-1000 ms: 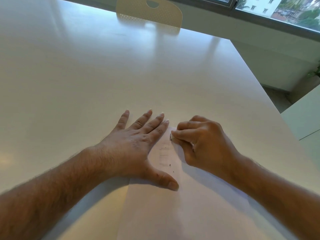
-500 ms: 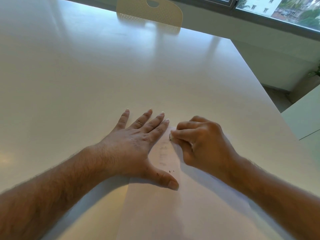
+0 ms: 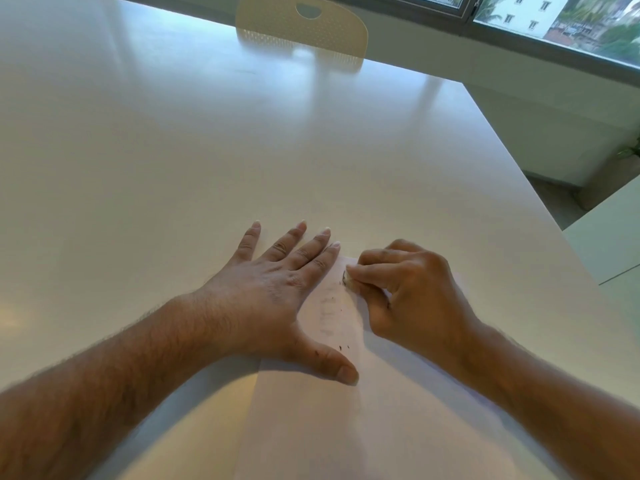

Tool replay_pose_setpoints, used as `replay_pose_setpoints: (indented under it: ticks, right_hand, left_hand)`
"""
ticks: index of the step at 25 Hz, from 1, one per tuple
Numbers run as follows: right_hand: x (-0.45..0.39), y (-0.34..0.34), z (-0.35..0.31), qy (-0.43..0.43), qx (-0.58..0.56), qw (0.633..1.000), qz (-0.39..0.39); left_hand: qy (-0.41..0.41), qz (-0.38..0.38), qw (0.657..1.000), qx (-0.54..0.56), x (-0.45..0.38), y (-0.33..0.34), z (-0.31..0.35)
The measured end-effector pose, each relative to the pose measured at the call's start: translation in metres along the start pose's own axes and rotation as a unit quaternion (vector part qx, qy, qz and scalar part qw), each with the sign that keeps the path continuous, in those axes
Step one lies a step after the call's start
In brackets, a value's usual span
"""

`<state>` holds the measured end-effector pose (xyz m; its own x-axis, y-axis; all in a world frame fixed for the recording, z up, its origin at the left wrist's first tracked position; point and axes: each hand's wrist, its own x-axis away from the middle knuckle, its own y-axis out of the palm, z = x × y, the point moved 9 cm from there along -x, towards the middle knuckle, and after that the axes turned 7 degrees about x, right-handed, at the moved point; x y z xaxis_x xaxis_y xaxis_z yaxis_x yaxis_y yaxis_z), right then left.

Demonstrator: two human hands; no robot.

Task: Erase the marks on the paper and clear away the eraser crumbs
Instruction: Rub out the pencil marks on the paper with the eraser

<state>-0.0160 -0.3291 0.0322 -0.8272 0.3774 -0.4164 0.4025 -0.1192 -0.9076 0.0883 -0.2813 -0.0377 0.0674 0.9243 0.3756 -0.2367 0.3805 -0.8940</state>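
Head view: left hand (image 3: 277, 292) flat on paper (image 3: 329, 427), right hand (image 3: 412, 292) pinching eraser (image 3: 347, 279).

Soft window daylight, glossy table (image 3: 311, 150) glare

A smooth white rectangular table (image 3: 311, 150) carries a white paper sheet (image 3: 329, 427). The sheet lies under the left hand's (image 3: 277, 289) flat fingers (image 3: 315, 251), which reach past its far edge.
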Motion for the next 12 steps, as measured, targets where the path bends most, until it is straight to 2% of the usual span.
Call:
replay_pose_setpoints:
  ticks: [3, 7, 12]
  right_hand:
    - [0.011, -0.003, -0.008, 0.004, -0.015, 1.000, -0.002]
    - [0.037, -0.015, -0.040, -0.036, -0.063, 0.997, -0.010]
    - [0.011, -0.004, -0.017, -0.025, -0.026, 0.999, -0.001]
  left_hand:
    - [0.000, 0.000, 1.000, -0.001, -0.001, -0.001, 0.000]
    - [0.001, 0.000, 1.000, -0.002, 0.000, 0.000, 0.001]
    - [0.002, 0.005, 1.000, -0.005, 0.000, -0.001, 0.000]
